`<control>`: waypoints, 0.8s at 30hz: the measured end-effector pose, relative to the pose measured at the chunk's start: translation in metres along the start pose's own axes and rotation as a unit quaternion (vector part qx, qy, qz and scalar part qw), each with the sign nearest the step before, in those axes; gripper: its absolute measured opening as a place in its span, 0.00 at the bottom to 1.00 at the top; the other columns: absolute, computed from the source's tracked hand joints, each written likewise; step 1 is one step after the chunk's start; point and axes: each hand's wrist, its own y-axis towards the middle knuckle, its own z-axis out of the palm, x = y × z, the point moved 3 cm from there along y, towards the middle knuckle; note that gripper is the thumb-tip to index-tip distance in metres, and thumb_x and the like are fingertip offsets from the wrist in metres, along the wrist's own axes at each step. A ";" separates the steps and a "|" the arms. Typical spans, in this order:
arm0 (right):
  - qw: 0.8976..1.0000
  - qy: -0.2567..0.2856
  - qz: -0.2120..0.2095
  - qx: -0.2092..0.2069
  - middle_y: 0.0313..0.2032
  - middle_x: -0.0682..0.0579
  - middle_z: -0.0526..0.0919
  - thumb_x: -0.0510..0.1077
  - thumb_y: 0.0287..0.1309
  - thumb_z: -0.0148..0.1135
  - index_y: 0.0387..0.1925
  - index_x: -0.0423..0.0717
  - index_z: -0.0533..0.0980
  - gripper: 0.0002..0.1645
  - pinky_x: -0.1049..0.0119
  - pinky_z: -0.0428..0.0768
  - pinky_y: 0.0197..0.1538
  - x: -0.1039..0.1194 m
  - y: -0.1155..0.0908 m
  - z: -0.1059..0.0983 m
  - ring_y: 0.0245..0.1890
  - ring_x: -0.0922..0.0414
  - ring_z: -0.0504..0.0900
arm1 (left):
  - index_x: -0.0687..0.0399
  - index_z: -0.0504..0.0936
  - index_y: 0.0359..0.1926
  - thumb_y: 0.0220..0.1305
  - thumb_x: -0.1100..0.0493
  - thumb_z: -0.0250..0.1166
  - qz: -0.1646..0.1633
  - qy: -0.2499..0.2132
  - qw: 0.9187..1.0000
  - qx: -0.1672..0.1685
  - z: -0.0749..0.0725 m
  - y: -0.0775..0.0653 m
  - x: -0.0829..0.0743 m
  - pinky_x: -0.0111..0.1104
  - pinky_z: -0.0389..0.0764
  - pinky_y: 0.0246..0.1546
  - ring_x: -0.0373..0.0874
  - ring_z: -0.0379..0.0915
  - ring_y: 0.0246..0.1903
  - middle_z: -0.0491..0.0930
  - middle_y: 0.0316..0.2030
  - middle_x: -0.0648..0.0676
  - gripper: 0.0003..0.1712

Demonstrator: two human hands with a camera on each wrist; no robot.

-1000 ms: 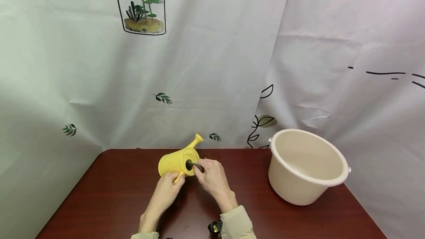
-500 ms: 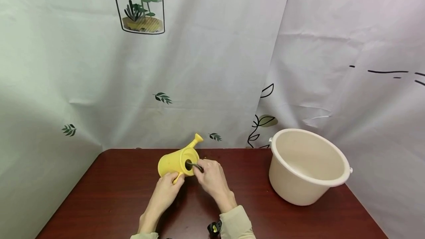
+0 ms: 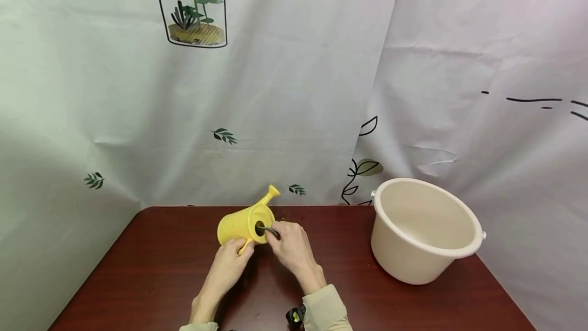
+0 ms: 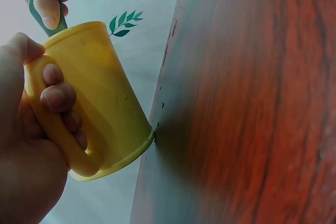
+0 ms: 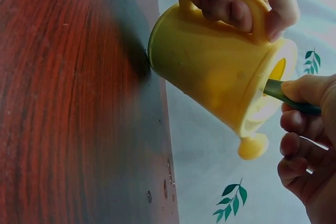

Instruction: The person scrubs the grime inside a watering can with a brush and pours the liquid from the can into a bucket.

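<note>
A yellow watering can [image 3: 236, 227] is tilted over the far part of the table, its mouth turned toward the right and its spout [image 3: 271, 195] pointing up and away. My left hand [image 3: 233, 262] grips its handle [image 4: 58, 129], fingers wrapped through the loop. From the right, my right hand [image 3: 294, 249] pinches a dark green handle [image 5: 278, 91] between thumb and fingers. That handle runs into the can's mouth, and the tool's far end is hidden inside. The can's bottom edge is right at the tabletop in both wrist views.
A large cream bucket [image 3: 409, 259] stands on the right side of the dark red-brown table [image 3: 138, 269]. Water drops [image 5: 149, 196] dot the tabletop near its far edge. Behind the table hangs a pale cloth [image 3: 294, 91] printed with leaves.
The dark green handle has shifted very slightly at the can's mouth. Both hands, the watering can and the bucket stay in nearly the same places.
</note>
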 end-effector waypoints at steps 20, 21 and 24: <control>0.999 -0.002 0.045 -0.014 0.19 0.60 0.72 0.41 0.58 0.68 0.20 0.53 0.74 0.14 0.75 0.65 0.22 0.007 -0.001 0.008 0.18 0.66 0.65 | 0.49 0.63 0.16 0.69 0.55 0.60 -0.014 -0.005 1.000 0.014 0.000 -0.002 -0.001 0.31 0.64 0.26 0.39 0.60 0.22 0.61 0.20 0.47 0.24; 0.999 -0.003 0.048 -0.017 0.19 0.60 0.71 0.41 0.58 0.68 0.20 0.53 0.73 0.15 0.75 0.65 0.22 0.007 -0.001 0.007 0.17 0.66 0.65 | 0.49 0.63 0.16 0.69 0.55 0.60 -0.014 -0.004 1.000 0.014 0.000 -0.002 -0.001 0.31 0.64 0.26 0.39 0.60 0.22 0.60 0.19 0.47 0.24; 0.999 -0.005 0.047 -0.022 0.17 0.60 0.69 0.41 0.57 0.68 0.18 0.53 0.71 0.17 0.75 0.63 0.20 0.009 0.001 0.004 0.16 0.65 0.63 | 0.48 0.63 0.15 0.68 0.55 0.60 -0.009 -0.001 1.000 0.012 0.000 -0.001 0.000 0.31 0.64 0.26 0.39 0.60 0.21 0.60 0.19 0.47 0.24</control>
